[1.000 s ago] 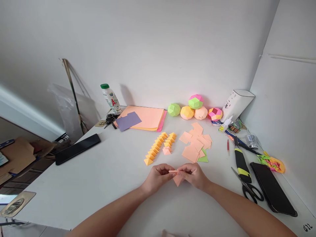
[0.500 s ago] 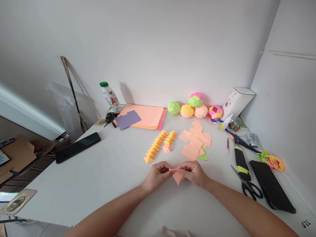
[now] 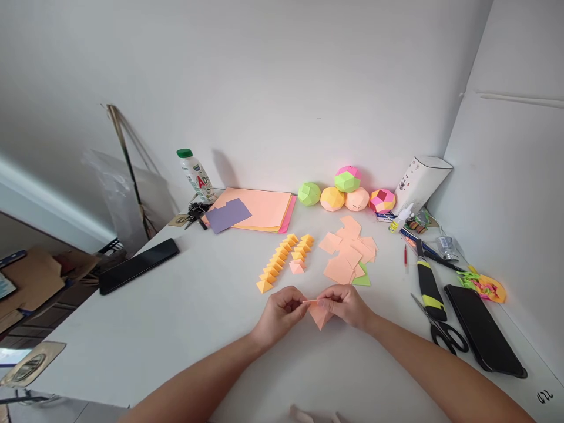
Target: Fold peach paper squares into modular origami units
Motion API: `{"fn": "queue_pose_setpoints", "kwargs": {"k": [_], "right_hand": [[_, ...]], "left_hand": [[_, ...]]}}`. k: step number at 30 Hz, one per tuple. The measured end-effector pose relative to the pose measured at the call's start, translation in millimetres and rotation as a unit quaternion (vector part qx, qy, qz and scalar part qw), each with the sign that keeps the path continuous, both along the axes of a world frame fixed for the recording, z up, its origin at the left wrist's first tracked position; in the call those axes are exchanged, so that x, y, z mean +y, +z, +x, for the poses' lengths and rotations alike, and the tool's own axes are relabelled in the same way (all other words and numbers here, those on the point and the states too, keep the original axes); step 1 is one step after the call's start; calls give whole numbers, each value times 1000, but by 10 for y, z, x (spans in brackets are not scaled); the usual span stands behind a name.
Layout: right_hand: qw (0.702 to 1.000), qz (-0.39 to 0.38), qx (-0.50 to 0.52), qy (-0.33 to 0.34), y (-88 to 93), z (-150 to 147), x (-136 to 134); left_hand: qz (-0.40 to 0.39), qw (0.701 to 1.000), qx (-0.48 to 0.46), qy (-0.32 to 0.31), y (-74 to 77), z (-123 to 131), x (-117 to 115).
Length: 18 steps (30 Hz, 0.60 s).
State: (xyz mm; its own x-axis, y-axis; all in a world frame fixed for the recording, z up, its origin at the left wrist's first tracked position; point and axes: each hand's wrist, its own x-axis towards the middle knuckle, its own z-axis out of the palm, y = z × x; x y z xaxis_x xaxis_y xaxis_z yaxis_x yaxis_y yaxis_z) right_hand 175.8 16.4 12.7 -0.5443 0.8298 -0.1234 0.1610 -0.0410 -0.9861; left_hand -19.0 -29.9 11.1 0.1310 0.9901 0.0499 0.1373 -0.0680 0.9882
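Observation:
A small folded peach paper piece (image 3: 320,316) hangs point-down between my hands, low over the white table. My left hand (image 3: 282,312) pinches its left top corner between thumb and fingers. The right part of its top edge is pinched by my right hand (image 3: 346,305). Just beyond are two rows of folded orange paper units (image 3: 278,258), the shorter one ending in peach units (image 3: 297,266). To their right lies a loose pile of peach paper pieces (image 3: 350,255) with a green piece (image 3: 362,277) under it.
Faceted paper balls (image 3: 332,198) stand by the wall, with stacked coloured sheets (image 3: 264,205) and a bottle (image 3: 197,176) to their left. Scissors (image 3: 445,332), a cutter (image 3: 430,291), a glue bottle (image 3: 400,218) and a black phone (image 3: 484,332) lie right. Another black device (image 3: 138,266) lies left.
The folded peach piece has tilted slightly, its lower tip a little further right. Both hands keep their pinch. The whole view has shifted slightly.

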Motion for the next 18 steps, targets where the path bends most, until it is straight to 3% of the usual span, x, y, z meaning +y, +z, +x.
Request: {"fn": "queue_pose_setpoints", "kwargs": {"k": [7, 18], "right_hand": [[1000, 16, -12, 10, 10, -5, -4], [1000, 8, -10, 18, -5, -7, 14]], "left_hand": [[9, 999, 33, -9, -46, 11, -22], [-14, 998, 63, -10, 9, 24, -47]]}}
